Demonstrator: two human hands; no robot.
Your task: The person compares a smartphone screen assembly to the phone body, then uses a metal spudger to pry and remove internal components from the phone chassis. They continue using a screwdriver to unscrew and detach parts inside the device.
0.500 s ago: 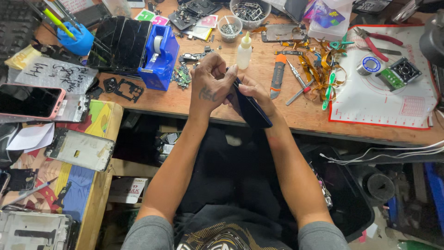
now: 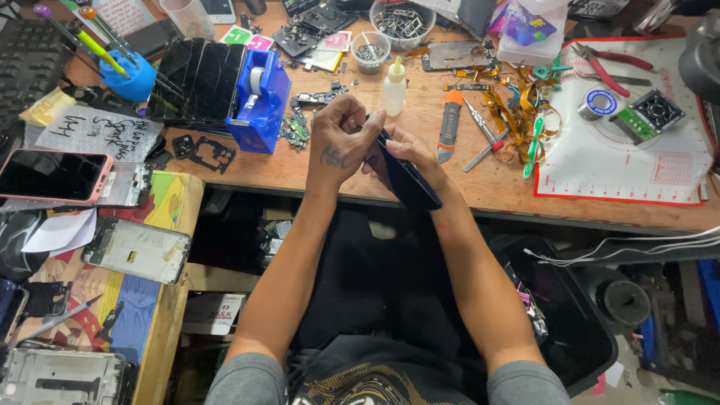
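Note:
A dark blue phone (image 2: 409, 180) is tilted on edge over the front of the wooden workbench (image 2: 480, 191). My right hand (image 2: 401, 150) grips it from behind and below. My left hand (image 2: 341, 135) pinches its upper end, fingers curled at the top corner. A white squeeze bottle (image 2: 394, 86) stands just beyond my hands. An orange utility knife (image 2: 448, 124) and a small screwdriver (image 2: 484, 146) lie to the right of them.
A blue tape dispenser (image 2: 259, 101) and cracked black screens (image 2: 195, 79) sit at left. Pliers (image 2: 604, 67), a solder spool (image 2: 600, 101) and a white work mat (image 2: 637, 150) lie at right. Phones and frames (image 2: 135, 247) cover a side table at left.
My hands and the phone have stayed in nearly the same place; my left fingers shifted slightly at the phone's top end.

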